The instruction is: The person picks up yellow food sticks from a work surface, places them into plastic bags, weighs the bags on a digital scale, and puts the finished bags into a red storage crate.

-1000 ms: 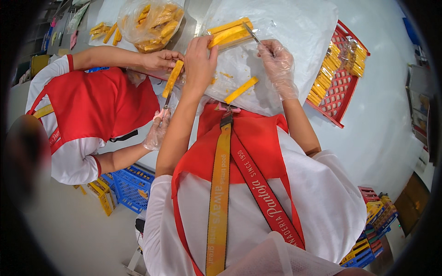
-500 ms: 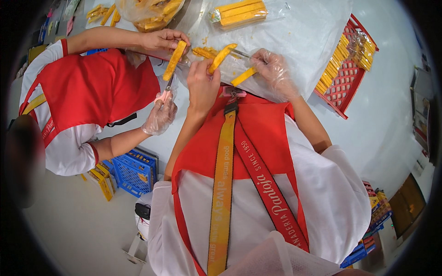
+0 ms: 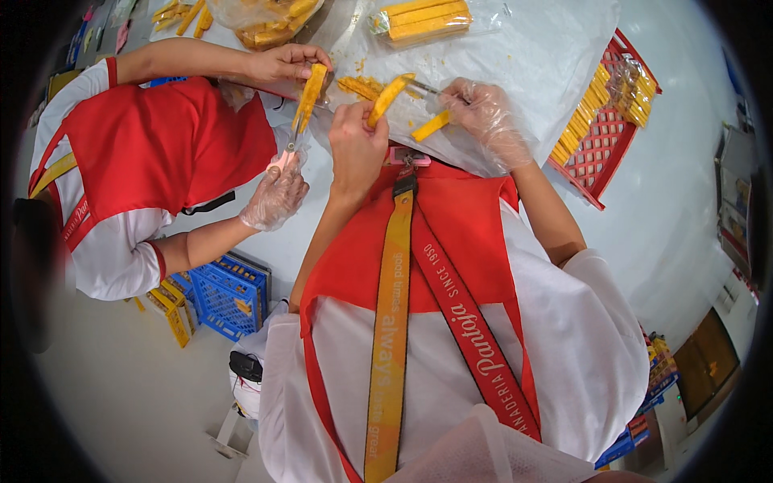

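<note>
Yellow stick: the held yellow stick [image 3: 392, 97] is slim and gently curved, deeper golden along one side (crumbly-looking, like toasted bread), and slants upward over the near part of the white sheet [image 3: 547, 72].
Left grip: the bare left hand [image 3: 356, 149] pinches its lower end between thumb and fingers.
Right grip: the gloved right hand [image 3: 479, 117] is closed around a metal blade [image 3: 428, 87], whose tip meets the stick's upper end.
Hidden: the stick's lower end is behind the fingers, the blade's handle is inside the fist, and a short yellow piece [image 3: 432, 125] is partly covered by the right hand.
Cut off: the wrapped pack of sticks [image 3: 427, 22] runs out at the top edge.
Edges: the sheet's near border passes close to the red apron [image 3: 451, 225]; its right border slopes beside the red crate [image 3: 600, 153].
Room: plain sheet spreads right of the wrapped pack, while the co-worker's hand [image 3: 291, 63] works near the left side.
</note>
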